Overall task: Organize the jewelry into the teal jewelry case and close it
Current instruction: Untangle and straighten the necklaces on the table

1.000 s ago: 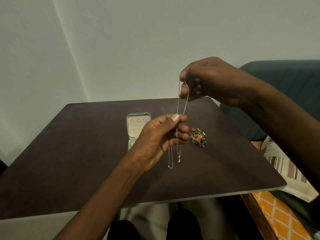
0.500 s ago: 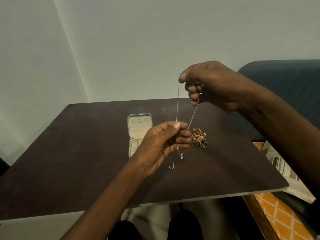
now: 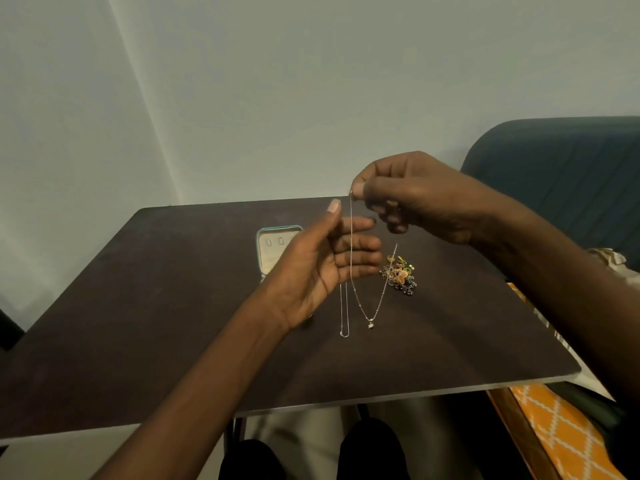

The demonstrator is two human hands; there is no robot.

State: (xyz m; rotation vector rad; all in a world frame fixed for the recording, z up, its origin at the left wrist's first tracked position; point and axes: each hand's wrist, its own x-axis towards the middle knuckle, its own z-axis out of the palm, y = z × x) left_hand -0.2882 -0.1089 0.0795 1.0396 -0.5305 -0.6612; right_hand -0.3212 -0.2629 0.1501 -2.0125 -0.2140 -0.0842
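Head view: right hand (image 3: 420, 199) pinches necklace (image 3: 370, 311) aloft; left hand (image 3: 322, 268) flat-fingered beside the chain. Teal case (image 3: 268, 249) lies open behind it, jewelry pile (image 3: 400, 275) just right. Risk: dangling loops may tangle or snag the pile.

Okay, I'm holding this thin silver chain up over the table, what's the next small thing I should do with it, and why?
Probably carry the thin silver chain necklace left and lower it toward the open teal jewelry case. Your right hand pinches its top, so it hangs free with the pendant low. Your left hand is open beside it, ready to steady the strands, and the small pile of mixed jewelry waits.
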